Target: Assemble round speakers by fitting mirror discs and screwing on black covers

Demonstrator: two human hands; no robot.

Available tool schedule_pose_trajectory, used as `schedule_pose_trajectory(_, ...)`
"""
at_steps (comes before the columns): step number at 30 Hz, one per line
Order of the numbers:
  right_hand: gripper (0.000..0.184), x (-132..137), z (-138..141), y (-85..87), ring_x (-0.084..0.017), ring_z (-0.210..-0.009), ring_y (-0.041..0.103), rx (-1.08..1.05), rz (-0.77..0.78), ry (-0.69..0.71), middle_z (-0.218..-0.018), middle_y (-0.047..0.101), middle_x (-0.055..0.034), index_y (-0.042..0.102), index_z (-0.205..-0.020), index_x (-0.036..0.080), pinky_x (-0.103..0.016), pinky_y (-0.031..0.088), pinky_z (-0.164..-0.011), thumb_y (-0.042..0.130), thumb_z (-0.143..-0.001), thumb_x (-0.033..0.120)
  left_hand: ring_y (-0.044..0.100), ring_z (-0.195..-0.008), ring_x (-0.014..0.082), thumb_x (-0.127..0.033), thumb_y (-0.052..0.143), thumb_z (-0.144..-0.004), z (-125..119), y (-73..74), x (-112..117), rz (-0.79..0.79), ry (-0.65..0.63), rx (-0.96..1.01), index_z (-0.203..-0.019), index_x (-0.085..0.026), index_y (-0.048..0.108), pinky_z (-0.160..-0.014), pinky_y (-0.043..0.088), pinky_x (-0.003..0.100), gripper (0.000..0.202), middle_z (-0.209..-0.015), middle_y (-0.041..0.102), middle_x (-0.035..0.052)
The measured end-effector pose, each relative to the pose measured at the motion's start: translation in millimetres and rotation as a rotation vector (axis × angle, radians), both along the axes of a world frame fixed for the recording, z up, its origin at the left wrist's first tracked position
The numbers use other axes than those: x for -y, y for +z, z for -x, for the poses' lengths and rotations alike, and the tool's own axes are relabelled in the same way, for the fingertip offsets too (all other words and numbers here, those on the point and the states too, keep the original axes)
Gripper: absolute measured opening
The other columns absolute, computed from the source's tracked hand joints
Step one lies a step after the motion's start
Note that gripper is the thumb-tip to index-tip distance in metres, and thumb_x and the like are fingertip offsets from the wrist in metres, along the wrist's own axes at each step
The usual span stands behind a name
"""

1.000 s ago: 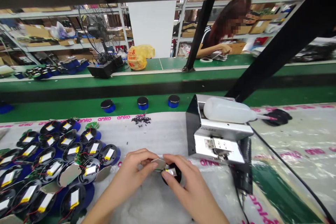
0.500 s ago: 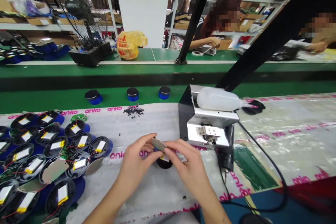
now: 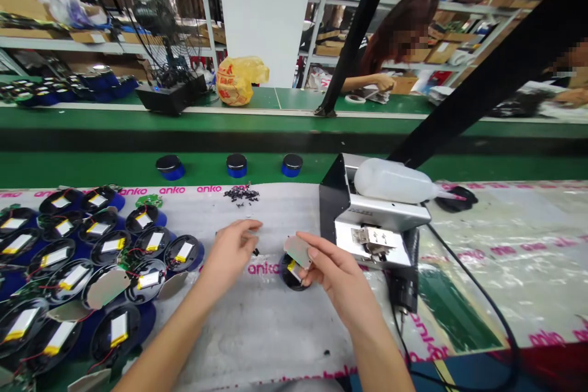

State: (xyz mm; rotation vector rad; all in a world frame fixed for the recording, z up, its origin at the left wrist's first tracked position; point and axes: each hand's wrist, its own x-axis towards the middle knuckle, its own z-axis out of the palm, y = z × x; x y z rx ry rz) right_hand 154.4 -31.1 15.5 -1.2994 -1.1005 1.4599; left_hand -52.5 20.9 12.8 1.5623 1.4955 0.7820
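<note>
My right hand (image 3: 335, 266) pinches a thin round grey plate (image 3: 296, 251) by its edge, tilted above a round black-and-blue housing (image 3: 290, 282). Inside that housing a white battery with yellow tape partly shows; the plate and my fingers hide the rest. To the left, my left hand (image 3: 234, 245) hovers over the white sheet with fingers loosely apart, and I see nothing in it. Just beyond it lies a pile of small black screws (image 3: 241, 194). A small dark piece (image 3: 256, 252) is close under its fingers.
Several open housings with batteries (image 3: 154, 242) crowd the left side. Three capped blue housings (image 3: 236, 165) stand along the back. A screw feeder (image 3: 372, 239) carries a white bottle (image 3: 392, 180) at right, with a black cable (image 3: 478, 294) beside it. A co-worker's hand (image 3: 383, 81) works beyond.
My left hand has let go of the plate and moved left, toward the screws. The right hand alone keeps the plate, now showing more of its face. The view has shifted slightly.
</note>
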Motion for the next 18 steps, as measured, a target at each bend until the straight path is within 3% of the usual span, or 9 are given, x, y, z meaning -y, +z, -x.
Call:
schedule_pose_trajectory(3, 0.046, -0.4, 2.4, -4.0, -0.016, -0.064, 0.061, -0.056, 0.003, 0.021, -0.073, 0.067, -0.0044, 0.064, -0.126, 0.018, -0.028, 0.048, -0.060, 0.057, -0.091, 0.048, 0.068, -0.095, 0.0305, -0.010, 0.051, -0.082, 12.6, -1.8, -15.6, -0.103, 0.087, -0.223, -0.102, -0.013, 0.074, -0.095, 0.048, 0.047, 0.030, -0.107, 0.072, 0.0160)
schedule_pose_trajectory(9, 0.034, 4.5, 10.9, 4.3, -0.012, -0.063, 0.057, -0.031, -0.039, 0.064, -0.081, 0.062, -0.0022, 0.072, -0.116, 0.024, -0.024, 0.045, -0.056, 0.064, -0.088, 0.042, 0.067, -0.090, 0.0278, -0.010, 0.057, -0.086, 17.6, -5.0, -30.3, -0.154, 0.118, -0.450, -0.103, -0.013, 0.074, -0.092, 0.049, 0.043, 0.024, -0.097, 0.071, 0.0136)
schedule_pose_trajectory(13, 0.029, 8.0, 15.0, 11.1, -0.012, -0.065, 0.056, 0.036, -0.115, 0.092, -0.098, 0.061, -0.0041, 0.073, -0.112, 0.025, -0.026, 0.050, -0.060, 0.065, -0.087, 0.040, 0.066, -0.096, 0.0234, -0.018, 0.058, -0.094, 13.8, -6.0, -43.5, -0.173, 0.162, -0.489, -0.103, -0.013, 0.069, -0.093, 0.049, 0.045, 0.015, -0.101, 0.069, 0.0087)
schedule_pose_trajectory(18, 0.027, 14.5, 16.4, 9.9, -0.015, -0.073, 0.058, 0.140, -0.188, 0.091, -0.099, 0.062, -0.0046, 0.072, -0.115, 0.027, -0.027, 0.051, -0.064, 0.060, -0.092, 0.034, 0.064, -0.097, 0.0212, -0.024, 0.063, -0.094, 9.5, -8.6, -51.9, -0.170, 0.186, -0.394, -0.090, -0.015, 0.067, -0.092, 0.050, 0.043, 0.011, -0.100, 0.068, 0.0047)
